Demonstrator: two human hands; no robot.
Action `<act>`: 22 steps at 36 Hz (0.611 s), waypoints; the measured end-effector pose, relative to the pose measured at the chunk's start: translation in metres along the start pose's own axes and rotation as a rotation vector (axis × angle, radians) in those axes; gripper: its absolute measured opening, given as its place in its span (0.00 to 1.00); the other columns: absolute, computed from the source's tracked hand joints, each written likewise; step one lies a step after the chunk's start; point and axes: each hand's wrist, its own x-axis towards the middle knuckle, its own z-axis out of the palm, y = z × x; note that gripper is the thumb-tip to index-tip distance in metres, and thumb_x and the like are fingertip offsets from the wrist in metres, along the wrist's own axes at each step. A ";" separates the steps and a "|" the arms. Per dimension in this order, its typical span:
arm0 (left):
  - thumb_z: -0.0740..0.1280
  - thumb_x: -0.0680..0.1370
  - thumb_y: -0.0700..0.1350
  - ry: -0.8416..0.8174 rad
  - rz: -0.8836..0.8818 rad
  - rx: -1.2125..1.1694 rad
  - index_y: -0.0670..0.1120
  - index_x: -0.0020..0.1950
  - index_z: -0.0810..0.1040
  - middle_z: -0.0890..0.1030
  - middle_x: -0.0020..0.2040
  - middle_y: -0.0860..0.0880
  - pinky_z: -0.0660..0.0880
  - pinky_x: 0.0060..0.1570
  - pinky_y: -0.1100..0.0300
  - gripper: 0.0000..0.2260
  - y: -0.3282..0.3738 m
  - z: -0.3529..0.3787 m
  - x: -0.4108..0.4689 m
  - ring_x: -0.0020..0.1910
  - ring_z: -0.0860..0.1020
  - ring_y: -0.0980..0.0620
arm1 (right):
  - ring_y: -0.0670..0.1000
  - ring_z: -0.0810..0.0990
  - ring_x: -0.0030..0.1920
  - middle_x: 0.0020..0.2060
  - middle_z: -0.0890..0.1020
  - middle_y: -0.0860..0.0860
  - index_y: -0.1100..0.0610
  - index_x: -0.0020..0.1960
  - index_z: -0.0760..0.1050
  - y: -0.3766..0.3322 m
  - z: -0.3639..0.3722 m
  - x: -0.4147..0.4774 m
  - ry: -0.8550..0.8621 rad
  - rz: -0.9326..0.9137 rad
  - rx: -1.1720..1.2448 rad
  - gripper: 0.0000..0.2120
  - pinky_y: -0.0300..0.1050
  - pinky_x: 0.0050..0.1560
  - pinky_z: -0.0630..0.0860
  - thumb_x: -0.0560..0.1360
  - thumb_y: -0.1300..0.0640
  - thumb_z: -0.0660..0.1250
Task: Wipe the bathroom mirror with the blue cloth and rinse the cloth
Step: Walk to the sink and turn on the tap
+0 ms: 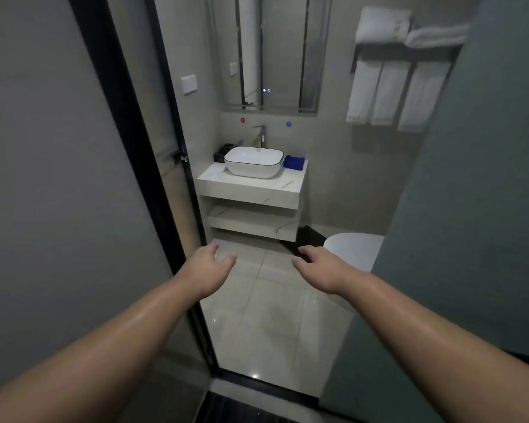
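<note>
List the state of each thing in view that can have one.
Basin: empty.
Blue cloth: bunched on the counter, right of the basin.
Faucet: no water seen running.
Left hand: open, holding nothing.
Right hand: open, holding nothing.
Toilet lid: down.
White towels: hanging from the rack.

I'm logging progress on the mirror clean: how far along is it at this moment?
Done: nothing visible yet. The blue cloth lies on the counter beside the basin, untouched. In hand: nothing; the left hand and right hand are open and empty, out at the bathroom doorway. Left: pick up the cloth, wipe the mirror, rinse the cloth under the tap.
</note>
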 end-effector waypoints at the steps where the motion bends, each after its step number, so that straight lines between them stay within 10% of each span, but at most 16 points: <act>1: 0.60 0.84 0.65 -0.010 0.012 -0.003 0.47 0.86 0.60 0.63 0.86 0.46 0.61 0.80 0.50 0.36 0.003 0.003 0.006 0.84 0.63 0.45 | 0.57 0.63 0.83 0.83 0.64 0.54 0.52 0.85 0.61 0.003 -0.001 0.007 0.002 -0.002 0.010 0.33 0.55 0.82 0.62 0.84 0.38 0.55; 22: 0.61 0.85 0.64 -0.049 -0.108 0.055 0.47 0.86 0.62 0.65 0.84 0.46 0.62 0.79 0.50 0.34 0.003 0.033 0.167 0.83 0.64 0.46 | 0.60 0.60 0.83 0.86 0.55 0.55 0.53 0.87 0.52 0.009 0.010 0.192 -0.055 0.030 0.032 0.35 0.59 0.80 0.62 0.85 0.39 0.54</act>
